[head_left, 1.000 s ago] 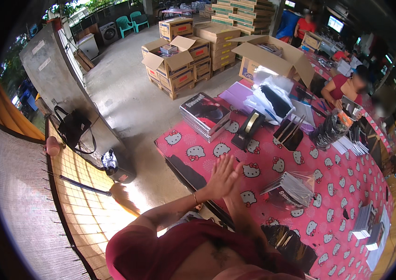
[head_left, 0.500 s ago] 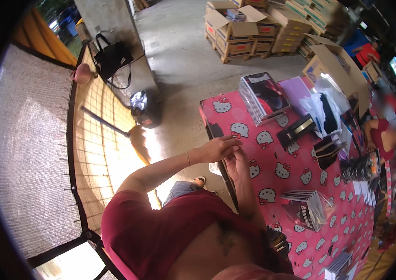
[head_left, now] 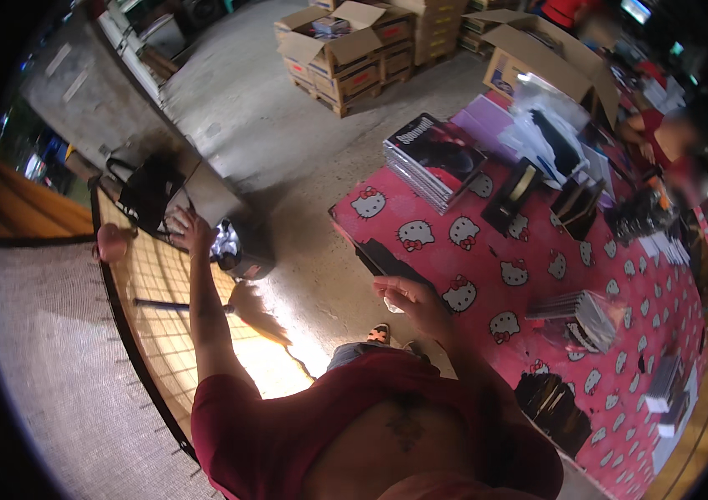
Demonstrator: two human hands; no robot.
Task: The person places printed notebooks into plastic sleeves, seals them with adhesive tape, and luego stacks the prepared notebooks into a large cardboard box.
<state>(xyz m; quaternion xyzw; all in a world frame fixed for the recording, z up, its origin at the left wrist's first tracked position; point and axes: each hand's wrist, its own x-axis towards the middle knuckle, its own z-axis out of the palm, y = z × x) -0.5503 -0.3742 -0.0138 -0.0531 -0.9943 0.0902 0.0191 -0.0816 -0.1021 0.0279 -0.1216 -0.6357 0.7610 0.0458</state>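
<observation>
Bin (head_left: 255, 256) of dark material, with crumpled shiny lining (head_left: 225, 240), stands on concrete floor (head_left: 308, 287) near our left hand (head_left: 190, 230), whose fingers are spread and look empty. Our hands, together half a second ago, are now apart, so they no longer work as one pair. Our right hand (head_left: 412, 300) half curls beside the pink, patterned worktop (head_left: 480, 268); whether it grips anything, we cannot tell.

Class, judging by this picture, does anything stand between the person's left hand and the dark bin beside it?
Nothing visible does. The left hand, fingers spread, appears just left of the dark bin; the black bag lies mostly to the hand's other side. Their depth gap is unclear.
</observation>
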